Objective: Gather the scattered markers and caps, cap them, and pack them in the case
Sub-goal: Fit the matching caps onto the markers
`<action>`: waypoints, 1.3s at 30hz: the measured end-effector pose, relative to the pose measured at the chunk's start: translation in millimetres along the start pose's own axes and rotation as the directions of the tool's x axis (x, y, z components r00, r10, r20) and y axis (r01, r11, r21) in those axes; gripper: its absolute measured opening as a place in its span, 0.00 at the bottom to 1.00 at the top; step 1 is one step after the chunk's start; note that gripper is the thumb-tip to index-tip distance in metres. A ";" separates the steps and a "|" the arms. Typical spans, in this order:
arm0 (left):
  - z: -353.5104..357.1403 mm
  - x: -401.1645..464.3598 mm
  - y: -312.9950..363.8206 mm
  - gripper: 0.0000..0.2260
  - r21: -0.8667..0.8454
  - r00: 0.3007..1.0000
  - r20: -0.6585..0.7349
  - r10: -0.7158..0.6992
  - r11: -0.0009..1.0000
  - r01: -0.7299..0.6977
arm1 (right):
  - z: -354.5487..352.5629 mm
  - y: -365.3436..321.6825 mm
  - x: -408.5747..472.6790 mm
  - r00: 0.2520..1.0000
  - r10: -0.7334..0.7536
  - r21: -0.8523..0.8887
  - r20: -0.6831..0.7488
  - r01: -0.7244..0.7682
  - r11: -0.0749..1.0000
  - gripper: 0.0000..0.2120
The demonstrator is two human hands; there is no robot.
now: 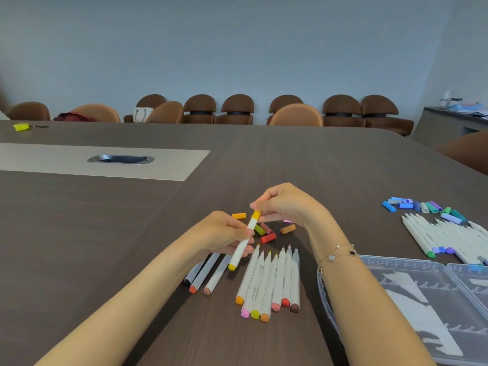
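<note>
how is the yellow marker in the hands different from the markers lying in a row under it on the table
The yellow marker is held off the table by the left hand and right hand; the row of markers lies flat. The yellow marker has its cap on; the row's tips are bare. Both have white barrels with coloured ends.

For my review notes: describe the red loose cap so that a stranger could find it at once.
Start at the dark table and find the fan of uncapped markers between the person's forearms. Just beyond their tips lie a few loose caps; the red cap is the nearest to those tips, and the only red one there.
</note>
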State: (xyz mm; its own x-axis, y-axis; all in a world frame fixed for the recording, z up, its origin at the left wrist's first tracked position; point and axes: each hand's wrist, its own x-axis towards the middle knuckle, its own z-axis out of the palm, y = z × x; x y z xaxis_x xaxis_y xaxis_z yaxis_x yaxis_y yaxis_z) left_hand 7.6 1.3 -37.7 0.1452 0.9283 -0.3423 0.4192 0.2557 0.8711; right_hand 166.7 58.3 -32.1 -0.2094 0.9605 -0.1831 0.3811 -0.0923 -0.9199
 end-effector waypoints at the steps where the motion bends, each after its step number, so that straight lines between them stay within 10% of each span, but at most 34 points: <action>1: 0.9 0.7 -1.3 0.08 0.058 1.000 0.007 -0.013 0.998 0.012 | -0.3 2.0 0.6 1.000 0.023 -0.030 0.013 -0.023 0.999 0.03; 9: 5.2 6.4 -19.3 0.11 0.642 0.977 -0.180 0.117 0.766 0.027 | -11.7 19.5 13.1 0.939 -0.177 -0.375 -0.295 0.056 0.925 0.09; 22: 21.1 1.4 -18.2 0.10 0.720 0.992 -0.012 0.129 0.690 -0.081 | 43.8 39.2 44.6 0.984 -0.132 -0.781 0.122 0.177 0.599 0.28; 32: 31.1 5.0 -25.2 0.09 0.786 0.993 -0.017 0.114 0.616 -0.058 | 49.8 22.6 47.3 0.983 -0.177 -0.871 -0.052 0.042 0.490 0.05; 35: 23.6 5.9 -21.6 0.13 0.715 0.995 -0.009 0.103 0.696 -0.066 | 36.5 21.0 40.7 0.976 -0.196 -0.685 -0.093 0.080 0.724 0.07; 39: 4.4 6.1 -10.9 0.11 0.521 0.990 -0.011 0.139 0.846 -0.113 | 5.2 16.9 15.7 0.994 -0.112 0.008 0.017 0.112 0.994 0.09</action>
State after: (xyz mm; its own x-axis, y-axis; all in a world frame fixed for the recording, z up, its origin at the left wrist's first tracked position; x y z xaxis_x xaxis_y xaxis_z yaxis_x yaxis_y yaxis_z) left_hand 7.9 2.9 -50.9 0.1918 0.9578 -0.2142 0.8050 -0.0287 0.5926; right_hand 165.1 70.4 -52.3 -0.2660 0.9602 -0.0849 0.3480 0.0135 -0.9374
